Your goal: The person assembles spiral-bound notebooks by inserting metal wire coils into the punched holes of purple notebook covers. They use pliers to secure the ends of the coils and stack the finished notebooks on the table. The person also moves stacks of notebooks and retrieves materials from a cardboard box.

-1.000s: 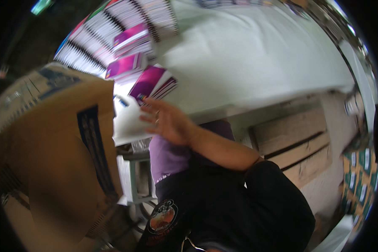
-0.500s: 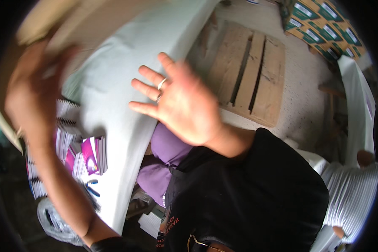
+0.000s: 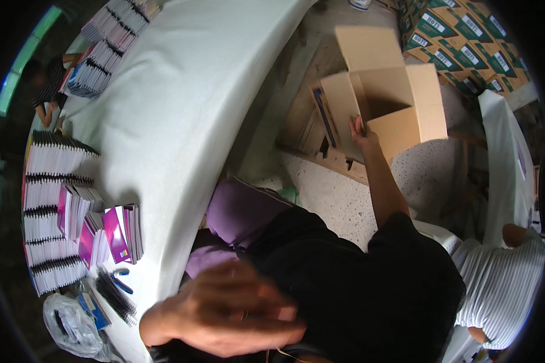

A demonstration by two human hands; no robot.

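Observation:
An empty-looking cardboard box [image 3: 384, 91], its flaps spread wide, is over a wooden pallet on the floor at the far right. My right hand [image 3: 364, 134] is closed on the edge of its near-left flap, fingers on the inside. My left hand [image 3: 227, 308] is in front of my chest, low in the picture and smeared by motion. Its fingers look bent, and a ring shows on one; whether anything is in them cannot be made out.
A white-covered table [image 3: 163, 91] runs along my left. On it are stacks of spiral-bound notebooks [image 3: 51, 227], purple booklets [image 3: 120, 236], blue-handled pliers [image 3: 121, 281] and black binding coils [image 3: 114, 296]. Patterned cartons [image 3: 466, 42] stand far right. People are at right [image 3: 502, 284] and far left [image 3: 48, 91].
The cardboard box has passed from the upper left, by my left hand, to the pallet at the right. My right hand, open before, now grips its flap; my left has drawn back toward my chest.

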